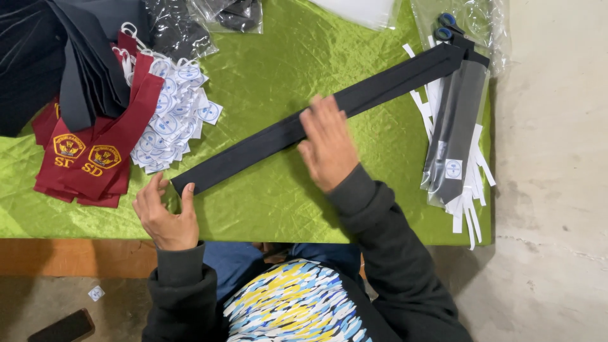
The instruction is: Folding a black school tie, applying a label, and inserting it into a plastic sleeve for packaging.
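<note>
A long black necktie (266,142) lies diagonally across the shiny green cloth (278,69), its narrow end at the lower left and its wide end at the upper right. My left hand (166,212) pinches the narrow end between thumb and fingers. My right hand (328,144) lies flat, palm down, on the middle of the tie, fingers pointing away from me.
Dark red ties with gold emblems (88,155) and a heap of round white labels (174,114) lie at the left under dark folded cloth (57,57). Bagged dark ties on white paper strips (457,126), blue-handled scissors (447,26) at right. A phone (62,326) on the floor.
</note>
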